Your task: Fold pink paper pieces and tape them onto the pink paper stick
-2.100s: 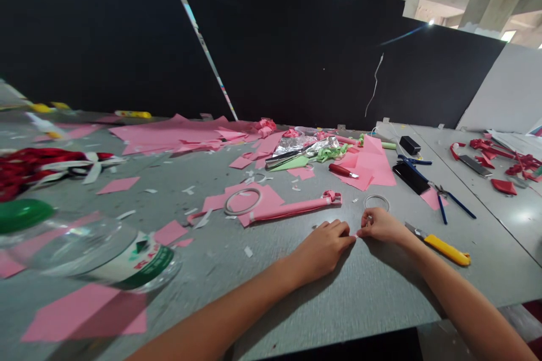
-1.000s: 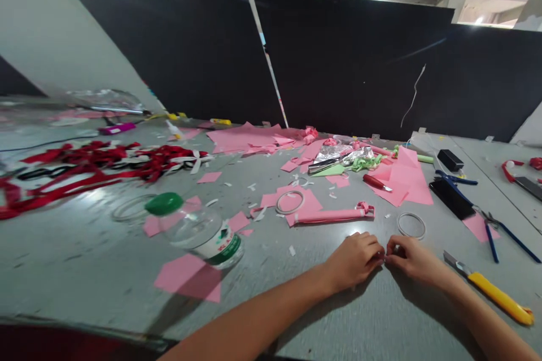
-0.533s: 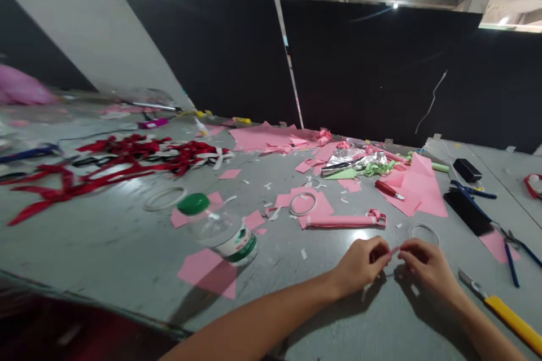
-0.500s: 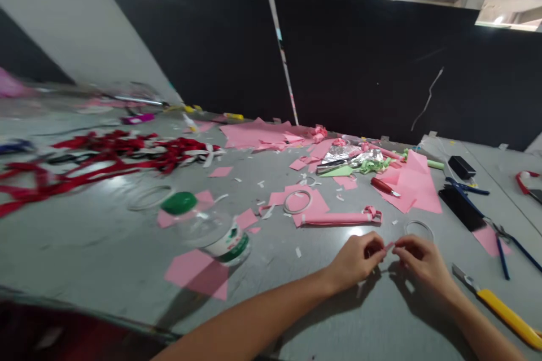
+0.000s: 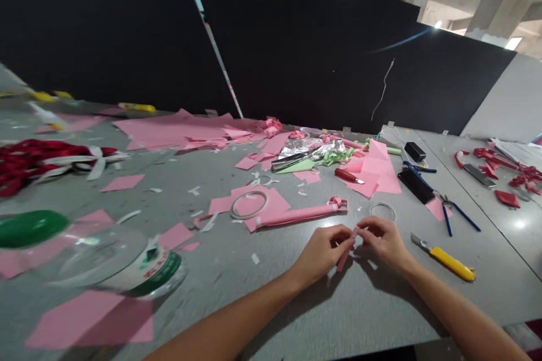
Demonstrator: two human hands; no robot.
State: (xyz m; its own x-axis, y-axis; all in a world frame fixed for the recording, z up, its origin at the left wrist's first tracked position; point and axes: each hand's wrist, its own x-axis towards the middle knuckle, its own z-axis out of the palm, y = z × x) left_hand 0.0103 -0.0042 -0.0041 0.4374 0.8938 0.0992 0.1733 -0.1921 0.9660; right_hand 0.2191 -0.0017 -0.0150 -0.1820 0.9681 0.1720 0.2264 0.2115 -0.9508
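A narrow pink paper strip (image 5: pixel 344 259) is pinched between thumb and fingers of my left hand (image 5: pixel 320 251), its lower end hanging toward the tabletop. My right hand (image 5: pixel 384 241) has its fingertips closed on the strip's upper end, close against the left fingertips. Just beyond my hands lies a rolled pink paper tube (image 5: pixel 296 215) with a small folded knot of pink paper at its right end. A clear ring (image 5: pixel 393 210) of tape rests behind my right hand. To the right is a yellow utility knife (image 5: pixel 451 263) with its blade out.
A clear plastic bottle (image 5: pixel 122 262) with a green cap is at the left. A white ring (image 5: pixel 265 203) sits on pink paper. Behind are a red-handled knife (image 5: pixel 348 175), crumpled foil (image 5: pixel 298 146) and pink sheets (image 5: pixel 178 127). Blue-handled pliers (image 5: pixel 461 214) lie right, red ribbons (image 5: pixel 55 163) left.
The view has swung to the right, so the bottle and ribbons sit farther left. More of the pink strip now shows below my left fingers; both hands stay close together.
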